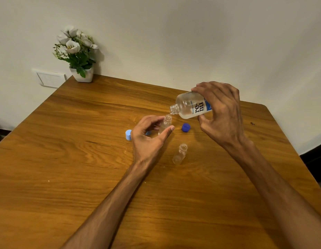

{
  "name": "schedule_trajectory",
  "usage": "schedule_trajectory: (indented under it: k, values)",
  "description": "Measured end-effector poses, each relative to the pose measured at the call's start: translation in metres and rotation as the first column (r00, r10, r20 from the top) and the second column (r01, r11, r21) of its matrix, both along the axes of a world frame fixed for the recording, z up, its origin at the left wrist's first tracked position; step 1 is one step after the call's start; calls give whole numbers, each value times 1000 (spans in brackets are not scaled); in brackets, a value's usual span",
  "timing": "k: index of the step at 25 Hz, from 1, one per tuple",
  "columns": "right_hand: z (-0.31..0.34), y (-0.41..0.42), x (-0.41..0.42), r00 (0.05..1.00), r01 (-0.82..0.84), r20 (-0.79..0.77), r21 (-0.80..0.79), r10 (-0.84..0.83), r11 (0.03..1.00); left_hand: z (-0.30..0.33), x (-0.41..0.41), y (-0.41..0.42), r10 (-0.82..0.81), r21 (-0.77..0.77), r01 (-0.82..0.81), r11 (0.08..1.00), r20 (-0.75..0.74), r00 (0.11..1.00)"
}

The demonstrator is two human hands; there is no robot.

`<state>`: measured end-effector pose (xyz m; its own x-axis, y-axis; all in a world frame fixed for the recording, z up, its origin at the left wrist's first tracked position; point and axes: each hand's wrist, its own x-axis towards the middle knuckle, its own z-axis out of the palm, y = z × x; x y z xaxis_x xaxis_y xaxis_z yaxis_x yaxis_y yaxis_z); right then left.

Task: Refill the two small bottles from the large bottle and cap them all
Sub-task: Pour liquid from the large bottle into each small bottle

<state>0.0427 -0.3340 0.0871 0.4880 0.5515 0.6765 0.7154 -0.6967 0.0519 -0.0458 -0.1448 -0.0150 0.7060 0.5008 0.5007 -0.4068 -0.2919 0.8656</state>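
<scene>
The right hand [221, 112] has its grip wrapped around the base half of the large bottle [191, 106], which is tipped nearly level, uncapped neck pointing away from the grip toward the left hand [148, 136]; the label reads "re-nu". The left hand's grip is narrow, thumb and fingers curved around 1 small bottle [166, 124] standing upright on the worktop [66, 159]; whether every finger touches it I cannot tell. The large bottle's mouth sits just above and beside this small bottle's open mouth. The 2nd small bottle [180, 154] stands uncapped on the near side of the left grip, apart from both hands. A dark blue cap [185, 127] lies between the 2 grips; a light blue cap [128, 134] lies just outside the left grip, partly hidden by the hand. A white flower pot [83, 74] stands at the worktop's far corner.
</scene>
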Motion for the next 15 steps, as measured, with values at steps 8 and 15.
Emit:
schedule_trajectory:
  k: [8,15]
  values:
    - [-1,0,1,1000,-5,4,-1,5,1000,0,1,-1,7,-13,-7,1000,-1,1000]
    - [-1,1,1,1000,-7,6,-3,7,1000,0,1,-1,2,-26,-2,1000,-3,1000]
